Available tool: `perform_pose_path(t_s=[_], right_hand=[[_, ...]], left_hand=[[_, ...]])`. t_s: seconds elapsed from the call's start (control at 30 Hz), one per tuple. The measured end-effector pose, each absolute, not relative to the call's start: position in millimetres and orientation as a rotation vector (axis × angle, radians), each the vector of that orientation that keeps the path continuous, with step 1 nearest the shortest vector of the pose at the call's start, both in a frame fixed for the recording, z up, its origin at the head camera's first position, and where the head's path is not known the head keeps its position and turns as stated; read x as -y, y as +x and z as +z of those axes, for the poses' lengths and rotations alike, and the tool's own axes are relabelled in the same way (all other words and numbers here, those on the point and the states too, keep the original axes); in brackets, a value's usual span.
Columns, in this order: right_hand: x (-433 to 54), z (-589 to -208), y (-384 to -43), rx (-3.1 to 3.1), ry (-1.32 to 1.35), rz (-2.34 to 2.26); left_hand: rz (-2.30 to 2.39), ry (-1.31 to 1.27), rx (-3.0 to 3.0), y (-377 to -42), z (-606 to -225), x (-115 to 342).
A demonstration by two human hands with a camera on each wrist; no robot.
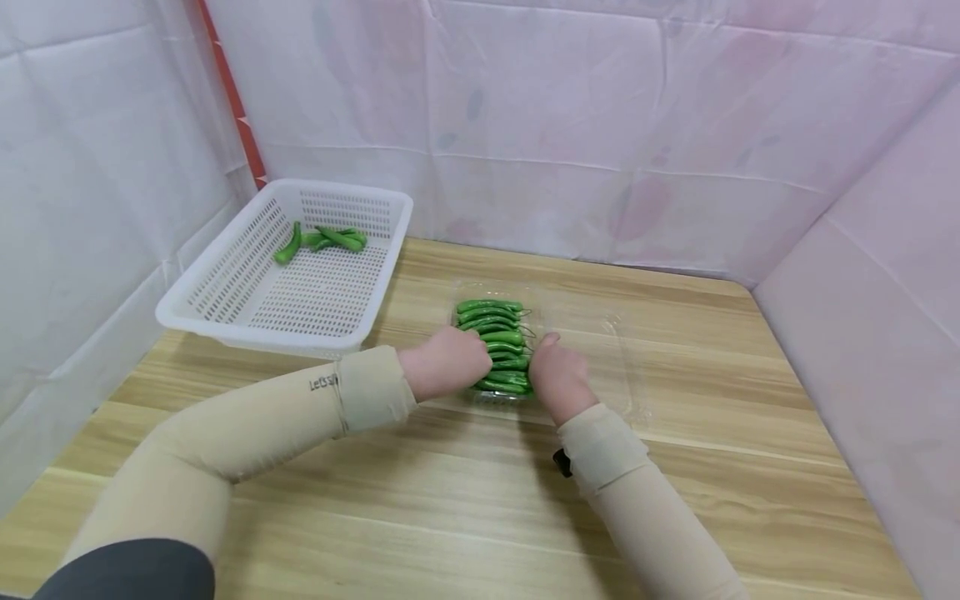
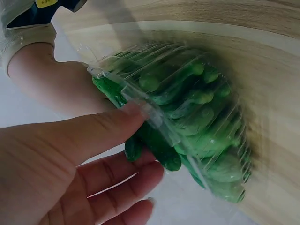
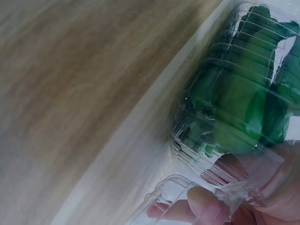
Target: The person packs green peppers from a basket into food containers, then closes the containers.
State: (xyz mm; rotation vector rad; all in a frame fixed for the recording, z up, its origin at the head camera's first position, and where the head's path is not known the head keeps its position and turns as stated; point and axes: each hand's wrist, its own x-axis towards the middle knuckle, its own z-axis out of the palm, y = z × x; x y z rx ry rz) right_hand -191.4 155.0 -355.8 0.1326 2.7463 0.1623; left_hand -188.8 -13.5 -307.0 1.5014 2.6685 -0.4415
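Observation:
A clear plastic box (image 2: 165, 125) filled with a row of long green peppers (image 1: 489, 317) stands mid-table in the head view. Its lid (image 1: 611, 367) lies folded out to the right. My left hand (image 1: 450, 362) holds the box's left side, the thumb on the rim and the fingers bent over the pepper tips inside. Two pepper ends (image 2: 159, 145) show between thumb and fingers in the left wrist view. On the other side, my right hand (image 1: 558, 375) pinches the plastic edge (image 3: 234, 194) by the lid, near the stems.
A white perforated basket (image 1: 382, 292) stands at the back left, with several green peppers (image 1: 341, 240) in it. Pale sheeting (image 1: 555, 125) hangs behind and at both sides of the wooden table (image 1: 420, 517). A red strip (image 1: 236, 100) runs up the back left corner.

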Motion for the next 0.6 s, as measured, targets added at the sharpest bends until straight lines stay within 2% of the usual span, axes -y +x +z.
perform_pose_path(t_s=[0.33, 0.6], right_hand=[[-153, -356, -193, -2.740, 0.138, 0.158], [-153, -359, -193, -2.748, 0.135, 0.182]], left_hand=[[-0.118, 1.368, -2.490, -207, -309, 14], [-0.016, 1.567, -2.504, -200, -314, 7]])
